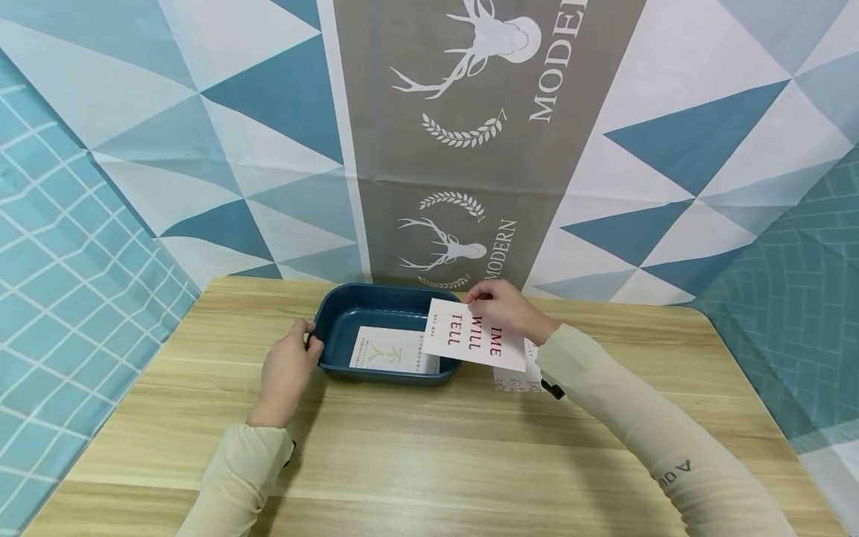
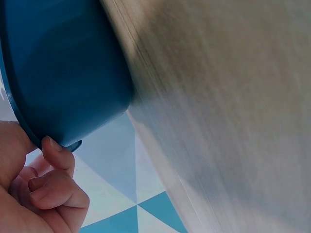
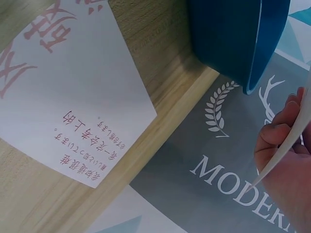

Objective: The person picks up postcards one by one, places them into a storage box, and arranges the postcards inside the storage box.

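Note:
A dark blue rectangular tray [image 1: 385, 379] stands near the back edge of the table. At its left end my left hand [image 1: 290, 367] pinches the rim between thumb and fingers, as the left wrist view also shows on the tray's side wall [image 2: 68, 73]. My right hand [image 1: 511, 309] pinches a white card [image 1: 439, 339] with red lettering by its far edge, above the tray's right end. Inside the tray lies another white card [image 1: 396, 350] with yellowish characters. Partly under the held card, a card with red characters [image 3: 82, 107] lies on the table right of the tray.
The wooden table [image 1: 403, 455] runs up to a patterned backdrop [image 1: 429, 164] with deer prints. Blue tile-patterned sheets [image 1: 60, 283] hang at both sides. The tray's raised walls surround the card inside.

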The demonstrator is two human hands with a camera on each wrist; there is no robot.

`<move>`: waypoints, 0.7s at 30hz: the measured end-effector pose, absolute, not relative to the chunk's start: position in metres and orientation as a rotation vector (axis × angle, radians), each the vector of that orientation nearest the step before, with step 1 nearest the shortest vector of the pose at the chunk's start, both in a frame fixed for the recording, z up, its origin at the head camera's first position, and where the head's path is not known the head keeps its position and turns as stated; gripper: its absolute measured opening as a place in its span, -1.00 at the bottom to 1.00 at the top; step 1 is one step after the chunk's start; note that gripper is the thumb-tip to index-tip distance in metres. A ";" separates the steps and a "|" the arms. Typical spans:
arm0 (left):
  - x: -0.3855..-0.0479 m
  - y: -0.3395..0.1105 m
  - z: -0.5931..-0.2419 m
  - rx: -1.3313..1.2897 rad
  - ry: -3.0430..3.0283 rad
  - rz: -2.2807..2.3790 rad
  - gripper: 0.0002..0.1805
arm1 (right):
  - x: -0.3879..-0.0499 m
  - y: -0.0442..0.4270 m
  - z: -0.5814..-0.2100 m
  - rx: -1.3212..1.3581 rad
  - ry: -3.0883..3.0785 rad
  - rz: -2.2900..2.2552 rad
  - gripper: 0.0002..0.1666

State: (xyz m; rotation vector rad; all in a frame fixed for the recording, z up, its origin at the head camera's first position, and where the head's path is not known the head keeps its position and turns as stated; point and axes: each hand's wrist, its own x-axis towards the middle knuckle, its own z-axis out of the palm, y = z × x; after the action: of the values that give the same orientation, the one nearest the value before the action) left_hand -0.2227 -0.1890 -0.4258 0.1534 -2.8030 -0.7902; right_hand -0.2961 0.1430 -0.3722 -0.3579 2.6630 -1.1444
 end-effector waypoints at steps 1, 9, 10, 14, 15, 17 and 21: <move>-0.223 -0.189 -0.426 0.154 -2.801 -0.792 -0.69 | -0.296 0.142 -0.372 -0.364 2.666 -1.141 -0.78; -0.222 -0.189 -0.426 0.164 -2.804 -0.796 -0.69 | -0.298 0.137 -0.372 -0.374 2.665 -1.124 -0.80; -0.222 -0.189 -0.426 0.165 -2.806 -0.799 -0.69 | -0.298 0.136 -0.372 -0.376 2.668 -1.118 -0.80; -0.222 -0.190 -0.427 0.160 -2.803 -0.802 -0.69 | -0.297 0.133 -0.372 -0.369 2.671 -1.111 -0.80; -0.222 -0.190 -0.427 0.158 -2.799 -0.802 -0.69 | -0.297 0.133 -0.371 -0.367 2.671 -1.110 -0.80; -0.223 -0.190 -0.427 0.159 -2.792 -0.800 -0.69 | -0.297 0.132 -0.371 -0.368 2.670 -1.107 -0.80; -0.224 -0.190 -0.428 0.162 -2.785 -0.796 -0.69 | -0.297 0.129 -0.372 -0.365 2.664 -1.098 -0.80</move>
State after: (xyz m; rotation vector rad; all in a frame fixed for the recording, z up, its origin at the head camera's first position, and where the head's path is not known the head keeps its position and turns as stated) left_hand -0.2241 -0.1896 -0.4275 0.1623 -2.7847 -0.7960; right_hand -0.2974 0.1290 -0.3716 -0.3654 2.6638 -1.0984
